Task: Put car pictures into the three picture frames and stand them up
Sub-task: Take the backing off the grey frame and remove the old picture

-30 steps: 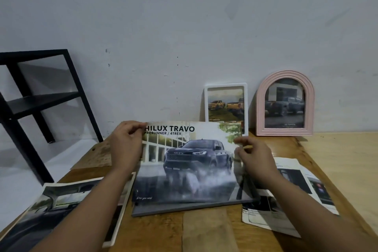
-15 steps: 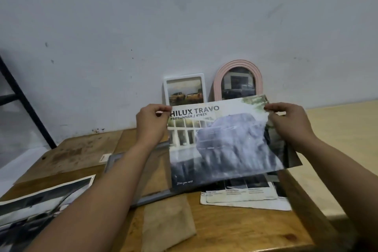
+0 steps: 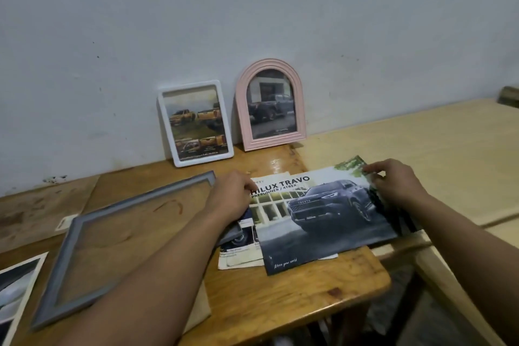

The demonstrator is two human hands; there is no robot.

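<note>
Left hand (image 3: 234, 195) pinching the "HILUX TRAVO" picture (image 3: 323, 219) by its upper left corner, right hand (image 3: 393, 185) gripping the far corner; lying glossy, dark truck printed, beside the empty grey frame (image 3: 67, 255) on the wooden table (image 3: 309, 289).

we have only one view, a wide-angle camera worn on the head, looking forward and down across a wooden table (image 3: 295, 298) toward a pale wall (image 3: 252, 14) at its far edge. it sits close: both forearms enter from the bottom edge and the left hand (image 3: 233, 194) and right hand (image 3: 396, 182) land mid-frame. the horizon tilts, with the table's far edge rising to the right, and the wall fills the upper half.
</note>
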